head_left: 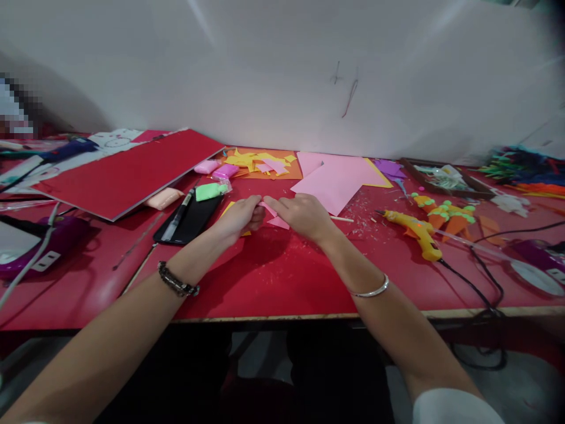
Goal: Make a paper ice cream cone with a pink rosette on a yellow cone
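Observation:
Over the middle of the red table, my left hand (pixel 242 221) and my right hand (pixel 304 215) meet at the fingertips. Both are closed on a small pink paper piece (pixel 266 208), most of it hidden by the fingers. Another bit of pink paper (pixel 279 222) lies just below it on the table. Beyond my right hand is a large pink sheet (pixel 331 187). A white stick (pixel 342 219) rests to the right of that hand. A yellow piece (pixel 229 208) shows partly behind my left hand.
To the right lie a yellow glue gun (pixel 417 229) with a black cord and several orange paper carrots (pixel 452 218). Left of my hands are a black phone (pixel 189 221) with a pen on it, clay packs (pixel 210 191) and a red board (pixel 136 171). Yellow scraps (pixel 247 160) lie behind.

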`<control>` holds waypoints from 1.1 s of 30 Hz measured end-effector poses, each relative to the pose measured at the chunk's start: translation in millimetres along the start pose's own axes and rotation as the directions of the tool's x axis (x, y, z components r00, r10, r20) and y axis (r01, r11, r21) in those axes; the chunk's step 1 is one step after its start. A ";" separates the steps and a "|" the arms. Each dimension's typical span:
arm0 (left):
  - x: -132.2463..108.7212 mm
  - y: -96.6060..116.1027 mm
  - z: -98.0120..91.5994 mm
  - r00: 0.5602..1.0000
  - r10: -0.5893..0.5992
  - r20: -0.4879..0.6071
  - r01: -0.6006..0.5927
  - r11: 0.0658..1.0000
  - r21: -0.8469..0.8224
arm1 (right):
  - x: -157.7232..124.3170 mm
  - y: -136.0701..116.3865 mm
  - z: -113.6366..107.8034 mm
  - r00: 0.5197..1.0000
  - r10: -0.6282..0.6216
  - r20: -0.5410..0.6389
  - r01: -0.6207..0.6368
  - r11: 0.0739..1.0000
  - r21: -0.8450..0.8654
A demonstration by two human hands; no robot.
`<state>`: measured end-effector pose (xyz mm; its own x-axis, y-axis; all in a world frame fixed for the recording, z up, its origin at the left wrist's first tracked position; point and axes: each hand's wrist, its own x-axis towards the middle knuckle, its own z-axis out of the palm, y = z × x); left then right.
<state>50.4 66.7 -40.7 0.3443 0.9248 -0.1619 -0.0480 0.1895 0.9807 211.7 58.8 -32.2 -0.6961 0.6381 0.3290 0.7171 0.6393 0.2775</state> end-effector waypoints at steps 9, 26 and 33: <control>-5.0 3.9 -8.8 0.816 0.574 0.070 -0.450 0.554 0.701 | -0.6 0.2 -4.5 0.984 0.177 0.024 -0.155 0.775 0.613; -1.7 -3.0 0.8 0.977 0.212 -0.030 -0.206 0.968 0.146 | 1.9 -3.8 -1.3 0.990 0.142 0.001 -0.140 0.976 0.167; -4.1 -0.8 -3.0 0.868 0.495 0.050 -0.422 0.680 0.600 | 0.7 4.0 -1.7 0.986 0.165 0.034 -0.148 0.753 0.641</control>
<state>46.2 63.7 -41.1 0.3219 0.8796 0.3503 0.3843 -0.4596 0.8007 214.1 61.0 -29.3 -0.5687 0.7491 0.3397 0.6218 0.6619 -0.4186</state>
